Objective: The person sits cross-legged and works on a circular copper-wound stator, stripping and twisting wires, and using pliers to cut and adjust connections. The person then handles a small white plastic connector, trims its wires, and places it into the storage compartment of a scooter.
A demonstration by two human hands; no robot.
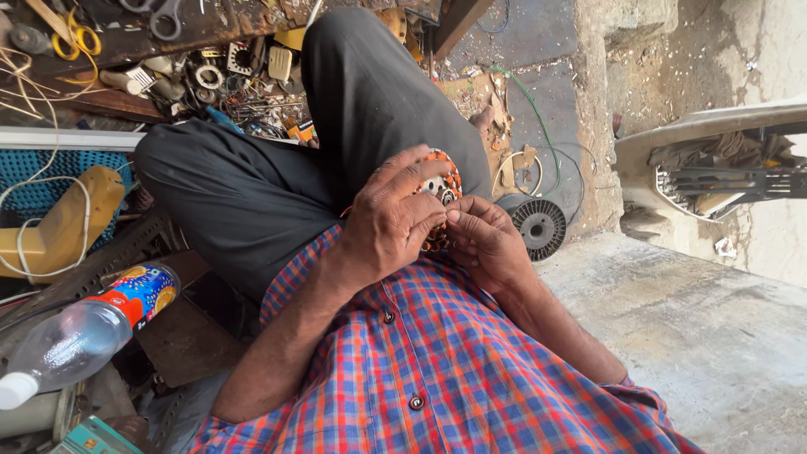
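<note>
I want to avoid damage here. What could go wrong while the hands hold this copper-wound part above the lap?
1. The left hand and right hand pinch the wound stator close together; thin copper wire might snap or scrape.
2. Held over the knee, it could slip into the scrap pile.
3. The plastic bottle lies tilted and might roll.

Two hands show, the left hand (pixel 395 220) and the right hand (pixel 486 240), both closed on one round stator (pixel 443 187) with copper windings. One clear plastic bottle (pixel 84 332) lies at near left, and one black wire spool (pixel 539 227) sits just right of the hands. At far left are one pair of yellow-handled scissors (pixel 76 35) and one grey-handled pair (pixel 160 15).
</note>
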